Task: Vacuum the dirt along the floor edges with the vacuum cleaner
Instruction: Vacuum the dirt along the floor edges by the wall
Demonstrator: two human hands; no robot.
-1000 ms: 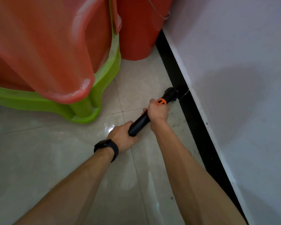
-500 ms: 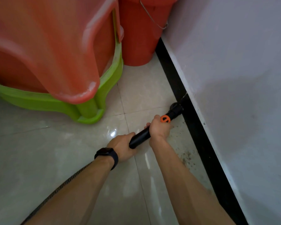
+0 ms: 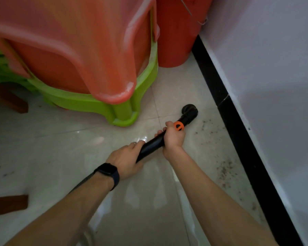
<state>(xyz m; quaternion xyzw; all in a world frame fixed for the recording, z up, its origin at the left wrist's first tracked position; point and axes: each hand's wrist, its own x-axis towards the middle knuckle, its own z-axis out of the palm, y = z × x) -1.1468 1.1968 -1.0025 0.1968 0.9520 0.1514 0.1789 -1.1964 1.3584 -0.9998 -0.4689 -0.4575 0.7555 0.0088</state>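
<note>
Head camera, looking down, and both hands are on the black plastic vacuum wand [image 3: 152, 145]. The right hand [image 3: 173, 139] leads, fingers clamped round the tube just behind its orange collar [image 3: 178, 126]. The left hand [image 3: 124, 158], black smartwatch [image 3: 108, 172] on the wrist, is curled over the rear end where the ribbed grey hose [image 3: 82, 181] trails back under the forearm.

The wand's long axis runs on a diagonal, from low left by the person up and right to the round black nozzle [image 3: 189, 110]. That nozzle sits out on the pale glossy floor tile [image 3: 60, 157], apart from the black skirting strip [image 3: 238, 132] at the foot of the white wall [image 3: 274, 86].

And here's what matters: the scattered brown dirt specks [image 3: 224, 169] lie to the right of the nozzle and back toward the person, strung along the skirting. So the tip looks to need a swing right and a pull rearward. The right hand, nearer the head, is best placed to steer while the left pivots.

Beyond the nozzle stands a red plastic bucket [image 3: 176, 32] with a wire handle, close to the skirting. Its inside is out of sight, so what it holds I cannot tell. Left of it, orange-red plastic chairs [image 3: 69, 50] are stacked on lime-green ones [image 3: 96, 103], a green leg near the wand.
</note>
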